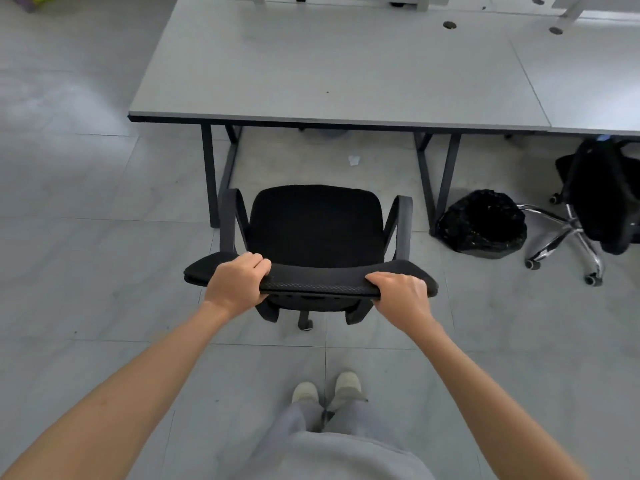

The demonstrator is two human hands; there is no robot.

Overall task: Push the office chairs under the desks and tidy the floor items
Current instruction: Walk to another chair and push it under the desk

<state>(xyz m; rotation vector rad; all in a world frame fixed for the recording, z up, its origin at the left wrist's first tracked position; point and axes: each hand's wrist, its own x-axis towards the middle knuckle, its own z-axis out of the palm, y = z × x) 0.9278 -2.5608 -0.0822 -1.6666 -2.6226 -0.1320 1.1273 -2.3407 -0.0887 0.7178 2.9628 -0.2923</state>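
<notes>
A black office chair with armrests stands in front of a grey desk, its seat facing the desk's opening and still outside the desk's front edge. My left hand grips the top of the backrest on its left side. My right hand grips the same top edge on its right side. A small white scrap of paper lies on the floor under the desk.
A bin lined with a black bag stands by the desk's right legs. A second black chair with a chrome wheeled base is partly under the neighbouring desk at the right. Grey tiled floor extends to the left.
</notes>
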